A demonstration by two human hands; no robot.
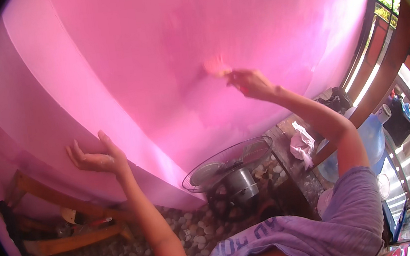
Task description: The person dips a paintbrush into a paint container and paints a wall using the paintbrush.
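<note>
A broad pink wall [155,42] fills the space in front of me, with a darker, uneven patch near its middle. My right hand [251,84] is closed round the handle of a paintbrush [217,68], whose bristles meet the wall and look smeared by motion. At the left, my left hand [98,159] is raised beside a pink pillar [94,110] that juts from the wall. Its fingers are apart and curled a little, with nothing in them. I cannot tell whether it touches the pillar.
Below stand a metal pot [240,183] and a round wire frame [227,163] above pebbles [196,230]. A wooden frame [71,243] leans at the lower left. To the right are a crumpled white bag [301,145], a large blue water jug [372,137] and a dark metal fence [386,19].
</note>
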